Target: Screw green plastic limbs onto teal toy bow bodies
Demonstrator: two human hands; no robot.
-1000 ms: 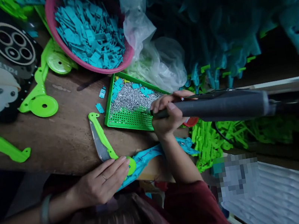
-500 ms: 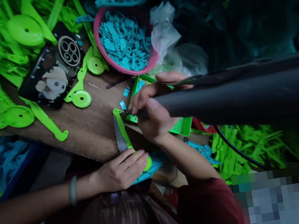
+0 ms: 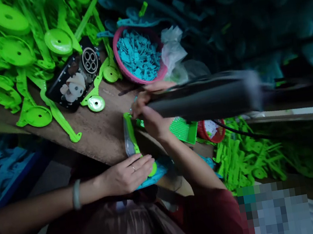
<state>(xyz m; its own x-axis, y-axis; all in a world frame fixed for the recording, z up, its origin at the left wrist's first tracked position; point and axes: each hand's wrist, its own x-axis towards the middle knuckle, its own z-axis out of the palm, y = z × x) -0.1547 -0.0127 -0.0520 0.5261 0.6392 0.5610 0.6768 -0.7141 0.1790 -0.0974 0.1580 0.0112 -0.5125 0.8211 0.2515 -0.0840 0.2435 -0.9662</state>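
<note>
My left hand (image 3: 128,173) lies over the round end of a lime-green plastic part (image 3: 131,133), fingers together and pressing on it. A greyish translucent blade-like piece (image 3: 128,147) runs along the part's left side. My right hand (image 3: 153,115) is closed around a long dark cylindrical electric screwdriver (image 3: 195,97), held nearly level. Its front end is by the far tip of the green part; whether it touches is hidden by my fingers. Under my right wrist is a green perforated tray (image 3: 184,129). Blue plastic (image 3: 156,174) lies beneath my left fingertips.
A pink basin (image 3: 119,61) of small blue pieces stands at the back, clear plastic bag (image 3: 173,47) beside it. A phone in a panda case (image 3: 75,82) lies left, near heaped green parts (image 3: 12,49). At right are a red basket (image 3: 220,132), black cord (image 3: 242,133) and more green parts (image 3: 245,154).
My right hand and the screwdriver have shifted left, closer to the green part's far tip. My left hand stays on the part. The camera view has turned slightly.
</note>
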